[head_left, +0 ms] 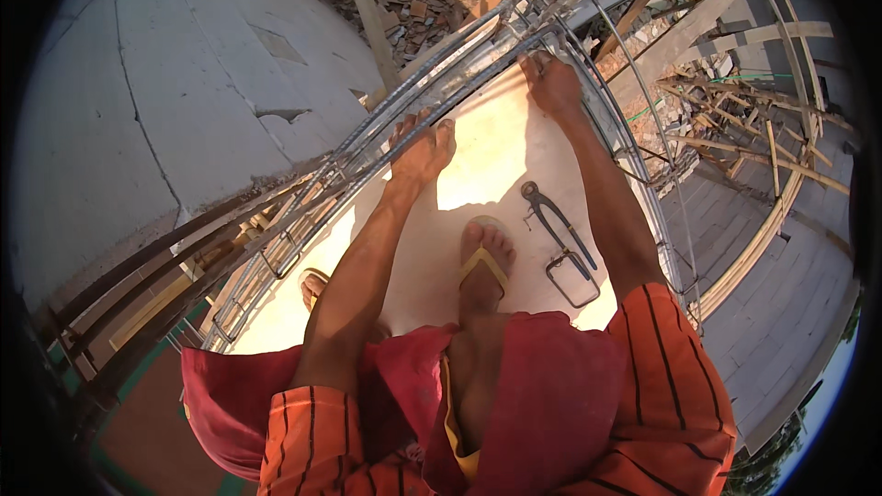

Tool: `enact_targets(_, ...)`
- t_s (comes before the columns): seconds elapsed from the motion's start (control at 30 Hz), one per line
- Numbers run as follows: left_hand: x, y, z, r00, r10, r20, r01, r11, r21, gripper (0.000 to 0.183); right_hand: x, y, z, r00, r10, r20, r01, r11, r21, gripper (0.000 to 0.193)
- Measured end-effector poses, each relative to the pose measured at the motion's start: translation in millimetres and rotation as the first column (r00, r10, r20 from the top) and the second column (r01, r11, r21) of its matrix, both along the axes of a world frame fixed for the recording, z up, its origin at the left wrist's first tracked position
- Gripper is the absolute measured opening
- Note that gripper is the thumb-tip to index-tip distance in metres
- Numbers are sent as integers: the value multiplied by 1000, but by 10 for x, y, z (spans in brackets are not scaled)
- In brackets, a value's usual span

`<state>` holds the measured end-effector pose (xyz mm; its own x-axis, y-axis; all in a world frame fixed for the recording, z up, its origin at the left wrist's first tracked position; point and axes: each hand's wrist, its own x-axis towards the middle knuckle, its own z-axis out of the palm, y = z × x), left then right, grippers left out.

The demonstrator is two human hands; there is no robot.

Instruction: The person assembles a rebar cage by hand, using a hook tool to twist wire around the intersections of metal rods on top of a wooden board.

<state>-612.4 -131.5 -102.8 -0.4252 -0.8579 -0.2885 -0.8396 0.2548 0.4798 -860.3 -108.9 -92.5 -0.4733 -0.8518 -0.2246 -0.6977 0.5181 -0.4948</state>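
My left hand [423, 151] is closed around a long steel rebar [487, 84] of a reinforcement cage, its fingertips going over the bar. Ahead and to the right, my right hand [554, 87] has its fingers curled at the cage's far corner; what they hold is hidden. Between my right forearm and my sandalled foot [484, 262] lies a pair of pincers [548, 211] with dark handles, on a pale board [432, 285]. A bent steel stirrup [571, 301] rests against the handle ends.
Rebar cages [266, 262] line the board's left and right edges. A large grey wall [202, 64] rises at left. Beyond lie broken brick rubble [418, 14] and a wooden plank [367, 14]. Lower right hold bamboo poles [781, 220] and a block wall [735, 248].
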Motion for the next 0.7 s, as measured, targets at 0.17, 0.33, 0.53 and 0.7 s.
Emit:
enact_targets(0.17,-78,-118,57,985,169,-34,-154,952,264,54,-245,222,-260,956,83,280,-10,967,-253,35)
enact_targets(0.33,-161,-240,116,970,226,93,-243,926,288,45,-323,218,-310,979,198,-45,-195,861,-470,26)
enact_targets(0.53,-70,-216,60,979,195,59,-203,958,205,38,-315,210,-430,971,240,-7,-216,861,-461,26)
enact_targets(0.7,-104,-189,148,984,180,-10,-176,972,156,31,-395,192,-481,952,301,51,-224,804,-551,25)
